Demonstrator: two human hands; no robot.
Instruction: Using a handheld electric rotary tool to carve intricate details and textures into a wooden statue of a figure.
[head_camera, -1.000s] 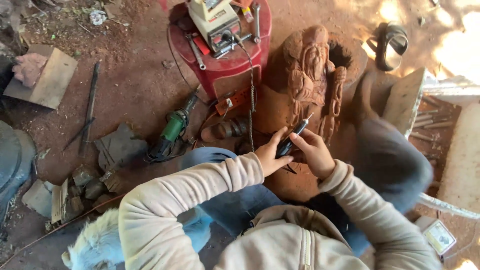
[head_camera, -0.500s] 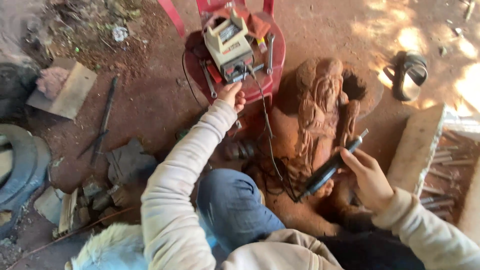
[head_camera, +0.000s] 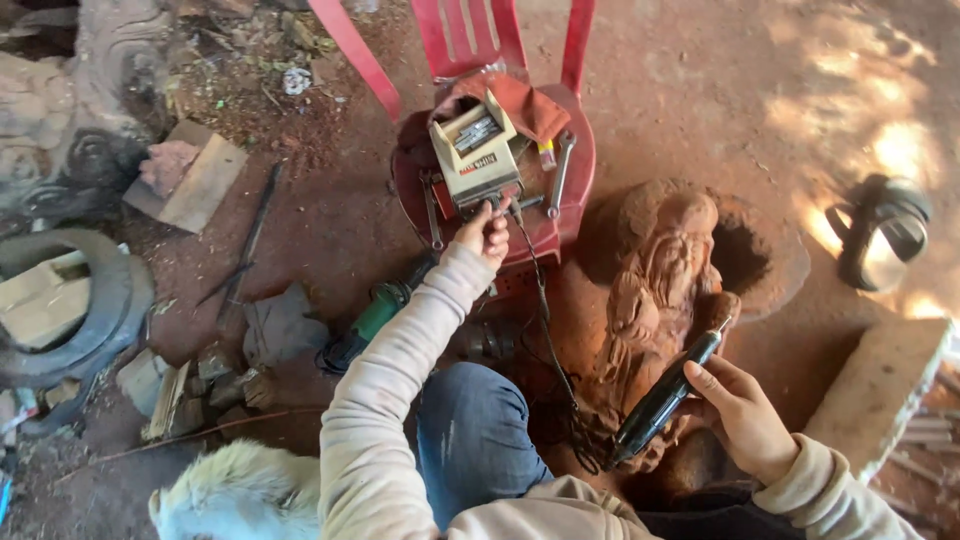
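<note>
While gripped, black rotary tool beside carving

red chair | cream box | black rotary tool | reddish-brown carving | green grinder | blue jeans

Daylight was soft and even over most of the scene, which lay in open shade. Dappled sun broke through at the upper right, burning the dirt to pale glare near the sandal. The left edge was dim. Shadows were faint. Focus was fair at centre; the carving showed slight softness, and the corners bent and smeared a little.
</note>
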